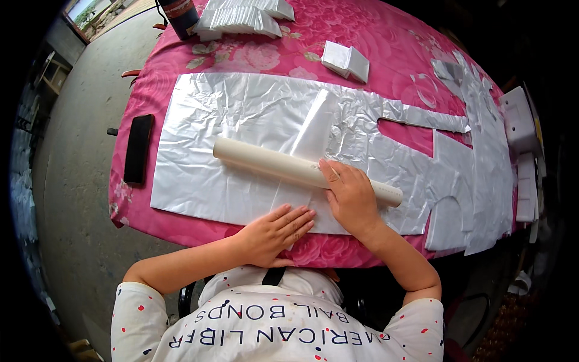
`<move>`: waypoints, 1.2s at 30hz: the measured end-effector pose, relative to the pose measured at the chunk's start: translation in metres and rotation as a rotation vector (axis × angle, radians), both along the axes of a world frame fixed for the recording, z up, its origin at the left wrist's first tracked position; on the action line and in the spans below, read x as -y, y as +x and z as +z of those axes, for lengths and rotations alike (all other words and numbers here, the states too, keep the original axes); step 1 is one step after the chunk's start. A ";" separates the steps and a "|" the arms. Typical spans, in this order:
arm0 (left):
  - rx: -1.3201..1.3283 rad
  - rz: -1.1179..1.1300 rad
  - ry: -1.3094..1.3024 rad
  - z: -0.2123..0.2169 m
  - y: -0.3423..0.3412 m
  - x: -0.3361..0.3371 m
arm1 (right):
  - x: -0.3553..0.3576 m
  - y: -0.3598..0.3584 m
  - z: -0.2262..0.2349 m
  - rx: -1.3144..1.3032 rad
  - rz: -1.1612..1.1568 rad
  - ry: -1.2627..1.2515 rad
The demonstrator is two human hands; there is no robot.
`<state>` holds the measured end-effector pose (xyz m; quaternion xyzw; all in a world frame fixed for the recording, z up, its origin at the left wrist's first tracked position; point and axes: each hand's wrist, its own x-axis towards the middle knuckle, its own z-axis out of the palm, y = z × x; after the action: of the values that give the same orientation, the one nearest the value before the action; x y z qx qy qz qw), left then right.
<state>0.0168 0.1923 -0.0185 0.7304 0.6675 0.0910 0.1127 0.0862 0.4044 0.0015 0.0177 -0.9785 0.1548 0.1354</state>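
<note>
The left hand (274, 232) is lying flat and fully spread, palm down on the silver sheet (241, 151) at the surface's (265, 57) near edge. The right hand (350, 196) is resting open over the cream tube (289, 166), fingers laid across it, not clamped. The tube is lying mid-sheet, its long axis slanting from far-left down toward near-right.

Bright daylight; glare on silver sheet (241, 120); fisheye rim dark, edges bent.
</note>
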 end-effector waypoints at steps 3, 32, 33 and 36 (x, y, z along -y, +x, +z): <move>0.022 -0.002 0.008 -0.001 0.000 0.002 | -0.026 0.007 0.001 -0.017 -0.101 0.028; 0.048 0.024 0.025 -0.009 0.033 0.005 | -0.062 -0.114 -0.011 -0.227 -0.038 0.093; 0.054 0.005 0.044 -0.008 0.029 0.008 | -0.058 -0.110 -0.009 -0.222 -0.051 0.095; 0.094 -0.023 0.116 -0.010 0.020 0.025 | -0.032 -0.076 0.001 -0.175 0.111 -0.063</move>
<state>0.0367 0.1672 -0.0285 0.7382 0.6467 0.1625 0.1022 0.0099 0.4365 0.0021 0.0809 -0.9551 0.1906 0.2118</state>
